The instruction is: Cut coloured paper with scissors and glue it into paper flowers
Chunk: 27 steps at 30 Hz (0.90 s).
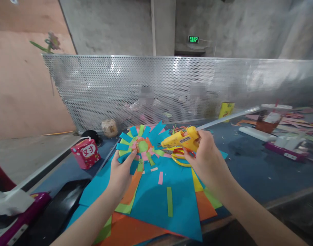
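Note:
My left hand [122, 172] holds up a round paper craft [142, 145] of blue, green and pink strips fanned around a green centre, fingers gripping its lower left edge. My right hand [206, 160] is closed round a yellow hot glue gun [180, 138] whose nozzle points left at the craft's right side. A long clear glue stick [228, 118] juts from the gun's back up to the right. Below the gun lie yellow-handled scissors [179, 159].
Blue, orange and green paper sheets [166, 205] with loose strips cover the near table. A red carton [86, 153] stands at left, a yellow cup [226, 110] at the back. A perforated metal screen [171, 85] fences the far edge. Craft clutter [281, 136] lies at right.

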### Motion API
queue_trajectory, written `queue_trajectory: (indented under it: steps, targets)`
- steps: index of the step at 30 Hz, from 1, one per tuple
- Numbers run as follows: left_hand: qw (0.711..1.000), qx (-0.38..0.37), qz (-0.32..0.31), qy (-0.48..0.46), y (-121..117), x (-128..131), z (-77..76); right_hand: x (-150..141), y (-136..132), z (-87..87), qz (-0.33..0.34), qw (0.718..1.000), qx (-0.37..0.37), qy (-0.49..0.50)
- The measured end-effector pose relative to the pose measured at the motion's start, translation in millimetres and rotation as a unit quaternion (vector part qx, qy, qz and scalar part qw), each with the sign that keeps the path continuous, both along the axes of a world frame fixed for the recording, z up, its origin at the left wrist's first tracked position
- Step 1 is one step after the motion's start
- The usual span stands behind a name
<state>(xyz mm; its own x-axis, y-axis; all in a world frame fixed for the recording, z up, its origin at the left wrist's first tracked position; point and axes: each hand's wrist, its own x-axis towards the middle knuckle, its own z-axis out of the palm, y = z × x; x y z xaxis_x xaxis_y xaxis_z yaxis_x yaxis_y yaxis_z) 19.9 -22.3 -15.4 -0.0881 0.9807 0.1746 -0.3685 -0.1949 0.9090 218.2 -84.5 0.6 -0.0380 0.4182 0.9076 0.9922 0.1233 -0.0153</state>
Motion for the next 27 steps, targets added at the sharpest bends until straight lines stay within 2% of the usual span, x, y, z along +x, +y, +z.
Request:
queue_trajectory:
  steps: [6, 12, 21, 27]
  targets:
    - [1.000, -0.009, 0.004, -0.002, 0.6, -0.6, 2.1, 1.7, -1.7, -2.0, 0.030, 0.999, -0.024, -0.002]
    - [1.000, -0.020, 0.006, 0.002, 0.1, 0.1, 2.1, 1.3, -1.3, -3.6, 0.023, 0.999, -0.046, 0.017]
    - [1.000, -0.010, 0.007, -0.009, 0.3, 0.3, 3.6, 2.2, -1.4, -9.6, 0.045, 0.998, -0.033, 0.019]
    - [1.000, -0.007, 0.001, -0.008, -0.1, 0.5, 3.6, 4.7, -3.6, -8.6, 0.038, 0.997, -0.058, 0.024]
